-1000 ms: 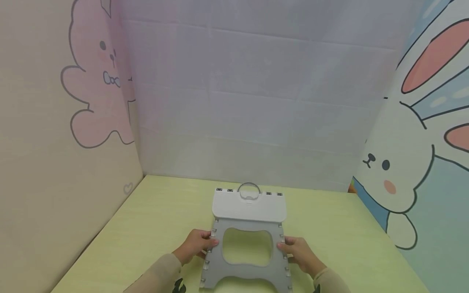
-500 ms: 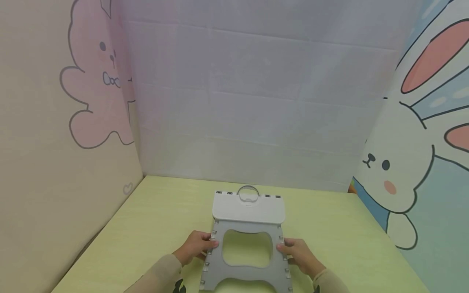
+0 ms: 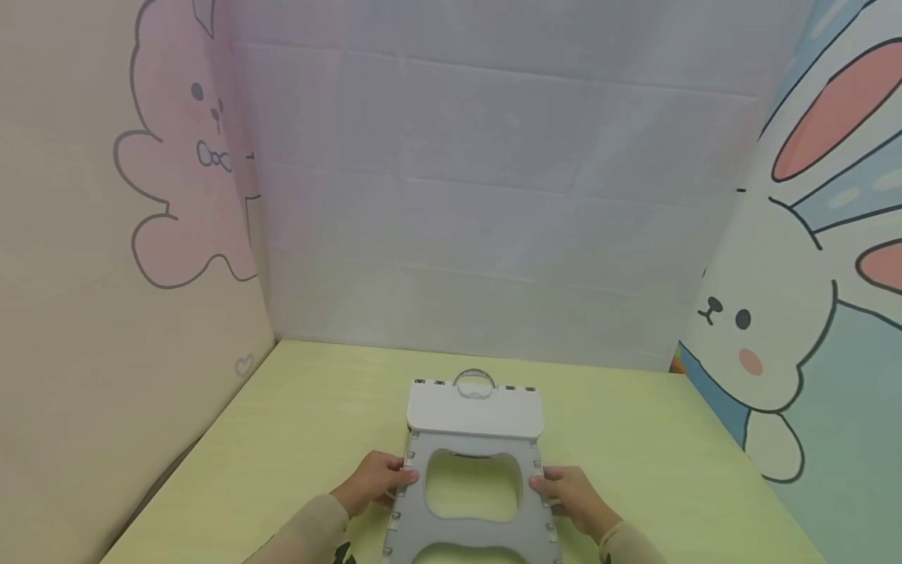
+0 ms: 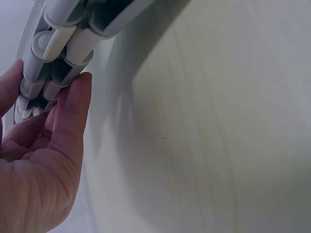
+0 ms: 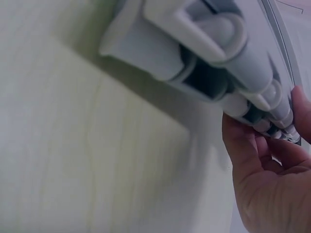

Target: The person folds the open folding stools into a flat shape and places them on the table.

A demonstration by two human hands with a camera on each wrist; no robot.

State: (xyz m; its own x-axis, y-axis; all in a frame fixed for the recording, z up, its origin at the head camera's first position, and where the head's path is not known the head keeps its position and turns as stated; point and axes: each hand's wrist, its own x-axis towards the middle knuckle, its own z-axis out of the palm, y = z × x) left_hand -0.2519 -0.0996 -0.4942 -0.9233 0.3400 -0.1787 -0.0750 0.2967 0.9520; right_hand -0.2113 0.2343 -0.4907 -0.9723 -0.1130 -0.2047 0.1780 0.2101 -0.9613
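Note:
A folded grey and white plastic step stool faces the head camera, tilted back over the table. Its white top panel carries a clear loop handle at the upper edge. On the stool's left edge, my left hand grips with the thumb on the front and the fingers behind. My right hand holds the opposite edge the same way. Both wrist views show the hinged side edges pinched between thumb and fingers. The stool's lower end runs out of the head view.
Pale yellow tabletop lies around and beneath the stool. A plain light sheet hangs at the back. Cartoon-printed panels flank the table, with a pink figure at left and a white rabbit at right.
The stool's top edge and handle have moved lower in the head view, and the stool leans back more. Both hands keep their grip and have shifted slightly down with it.

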